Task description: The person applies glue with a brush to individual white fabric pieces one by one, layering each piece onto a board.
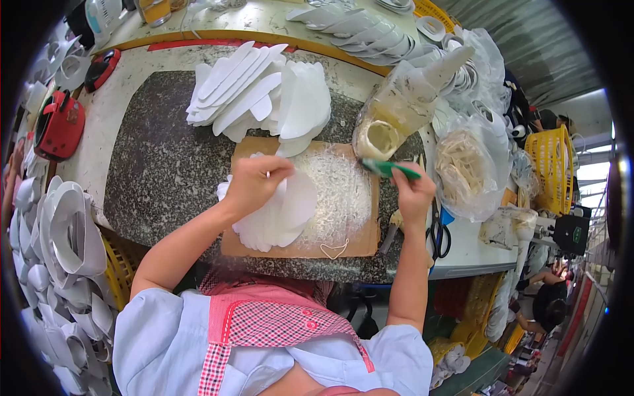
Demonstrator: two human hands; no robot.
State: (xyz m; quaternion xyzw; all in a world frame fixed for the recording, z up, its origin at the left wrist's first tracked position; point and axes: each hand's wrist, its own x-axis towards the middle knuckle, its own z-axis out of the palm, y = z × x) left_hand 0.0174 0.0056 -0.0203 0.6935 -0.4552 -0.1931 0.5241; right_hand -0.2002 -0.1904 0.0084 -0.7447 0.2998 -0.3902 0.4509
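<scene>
A green-handled brush (396, 170) is pinched in my right hand (414, 191). Its dark tip touches or hovers just by the mouth of a glue-crusted plastic bottle (384, 137), cut open and lying tilted. My left hand (254, 183) is closed in a pinch above a fan of white flat pieces (277, 214). A small white bit shows at its fingers; I cannot tell whether it is a piece's edge. The fanned pieces lie on a cardboard sheet (347, 204) smeared with whitish dried glue. Behind them, more white oval pieces (244, 89) stand in a leaning stack.
Scissors (438, 234) and a worn-handled tool (391, 232) lie right of the cardboard. A plastic bag of beige strips (462, 168) sits further right. A red device (59, 125) stands at left. White shaped parts (69, 231) crowd the left side. People are at the far right.
</scene>
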